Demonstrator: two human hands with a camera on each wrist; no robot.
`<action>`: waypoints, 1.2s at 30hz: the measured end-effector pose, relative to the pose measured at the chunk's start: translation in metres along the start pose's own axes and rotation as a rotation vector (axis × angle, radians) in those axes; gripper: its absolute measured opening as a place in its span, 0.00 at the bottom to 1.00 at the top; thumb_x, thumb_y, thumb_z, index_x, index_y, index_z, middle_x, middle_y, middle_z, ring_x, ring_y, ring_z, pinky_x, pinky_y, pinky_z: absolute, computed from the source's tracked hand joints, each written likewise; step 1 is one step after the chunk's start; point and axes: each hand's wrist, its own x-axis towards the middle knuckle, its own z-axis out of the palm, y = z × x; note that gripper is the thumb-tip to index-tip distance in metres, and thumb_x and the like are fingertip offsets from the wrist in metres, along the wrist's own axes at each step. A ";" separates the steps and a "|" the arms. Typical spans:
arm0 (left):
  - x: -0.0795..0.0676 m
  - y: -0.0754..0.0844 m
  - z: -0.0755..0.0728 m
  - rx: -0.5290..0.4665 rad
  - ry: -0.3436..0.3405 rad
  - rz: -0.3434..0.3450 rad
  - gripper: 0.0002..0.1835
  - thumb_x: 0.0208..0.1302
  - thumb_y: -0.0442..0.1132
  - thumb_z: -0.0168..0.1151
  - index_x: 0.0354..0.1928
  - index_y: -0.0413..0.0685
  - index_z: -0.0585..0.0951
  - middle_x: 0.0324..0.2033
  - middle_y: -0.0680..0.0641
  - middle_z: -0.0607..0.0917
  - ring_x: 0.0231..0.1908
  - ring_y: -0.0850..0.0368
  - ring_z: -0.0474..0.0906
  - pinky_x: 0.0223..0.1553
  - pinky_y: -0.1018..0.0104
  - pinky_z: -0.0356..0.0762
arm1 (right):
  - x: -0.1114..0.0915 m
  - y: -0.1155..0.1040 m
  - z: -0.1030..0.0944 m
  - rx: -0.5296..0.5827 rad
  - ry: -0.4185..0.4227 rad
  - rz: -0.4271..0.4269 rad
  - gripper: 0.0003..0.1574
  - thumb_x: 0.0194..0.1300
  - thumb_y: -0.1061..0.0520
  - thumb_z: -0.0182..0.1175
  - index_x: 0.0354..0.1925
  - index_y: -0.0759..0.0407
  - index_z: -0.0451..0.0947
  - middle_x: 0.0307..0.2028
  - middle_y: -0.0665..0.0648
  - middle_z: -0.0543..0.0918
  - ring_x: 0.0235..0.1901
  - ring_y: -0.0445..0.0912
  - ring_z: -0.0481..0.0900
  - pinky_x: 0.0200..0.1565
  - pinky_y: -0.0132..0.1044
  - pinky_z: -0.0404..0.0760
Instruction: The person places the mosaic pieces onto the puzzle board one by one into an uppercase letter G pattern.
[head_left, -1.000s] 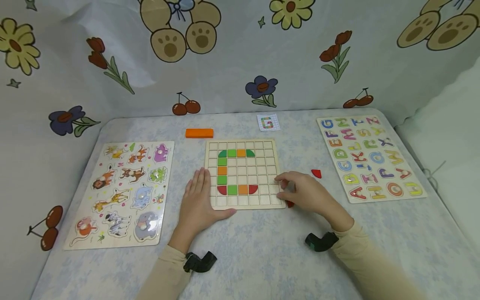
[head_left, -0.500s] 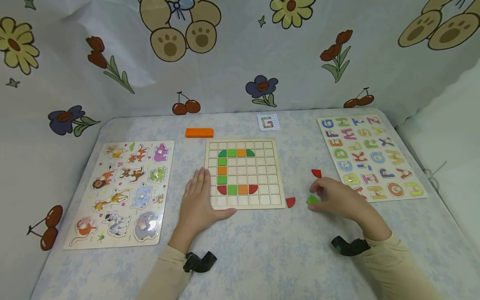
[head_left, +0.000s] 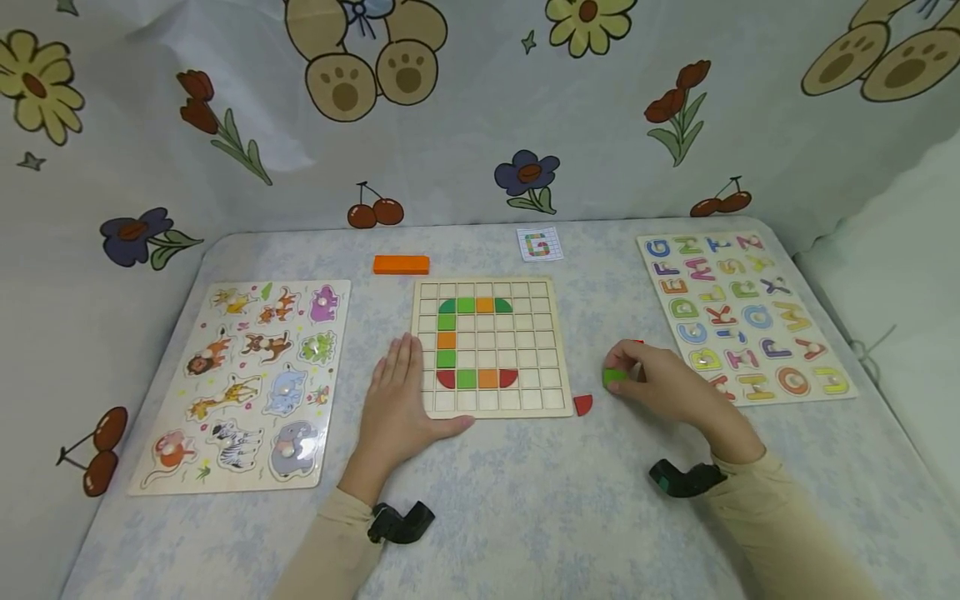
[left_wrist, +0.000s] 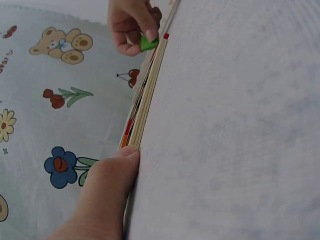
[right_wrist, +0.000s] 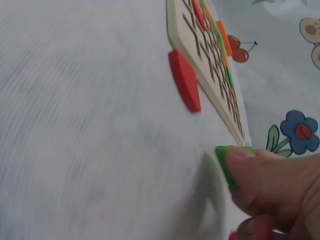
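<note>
A wooden grid board (head_left: 507,343) lies mid-table, with green, orange and red tiles set in a C-like outline. My left hand (head_left: 395,414) rests at its left edge, fingers straight, thumb along the front edge; the left wrist view shows that thumb (left_wrist: 107,185) against the board's side. To the right of the board, my right hand (head_left: 660,382) pinches a green square tile (head_left: 614,377) between thumb and fingers, raised above the table in the right wrist view. A red quarter-round tile (right_wrist: 185,81) lies beside the board's near right corner. Another red piece is mostly hidden behind my right hand.
An animal puzzle board (head_left: 247,387) lies on the left, and an alphabet puzzle board (head_left: 742,321) on the right. Behind the grid board are an orange block (head_left: 401,265) and a small card (head_left: 539,244) with a G pattern. A printed cloth hangs at the back.
My right hand went right from the board's edge to a green square tile on the table, picked it up, and has shifted slightly back toward the board. My left hand stays put.
</note>
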 end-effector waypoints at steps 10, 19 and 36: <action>0.001 0.001 0.000 0.010 -0.010 -0.006 0.74 0.41 0.80 0.64 0.79 0.41 0.43 0.80 0.42 0.42 0.80 0.46 0.35 0.78 0.45 0.41 | 0.044 -0.052 0.028 0.107 0.074 -0.035 0.09 0.65 0.56 0.66 0.44 0.50 0.79 0.40 0.52 0.82 0.28 0.46 0.72 0.32 0.34 0.73; 0.001 0.000 -0.001 0.021 -0.013 -0.009 0.74 0.41 0.80 0.64 0.79 0.42 0.43 0.80 0.42 0.42 0.80 0.47 0.35 0.78 0.46 0.41 | 0.070 -0.085 0.055 0.179 0.062 -0.071 0.10 0.65 0.54 0.67 0.44 0.51 0.79 0.36 0.50 0.82 0.29 0.45 0.75 0.33 0.36 0.76; 0.000 0.000 -0.002 0.026 -0.020 -0.009 0.74 0.41 0.81 0.63 0.79 0.41 0.43 0.80 0.42 0.42 0.80 0.47 0.35 0.78 0.46 0.41 | 0.066 -0.090 0.061 -0.005 0.068 -0.122 0.13 0.66 0.53 0.66 0.47 0.55 0.87 0.42 0.49 0.79 0.34 0.42 0.76 0.35 0.34 0.76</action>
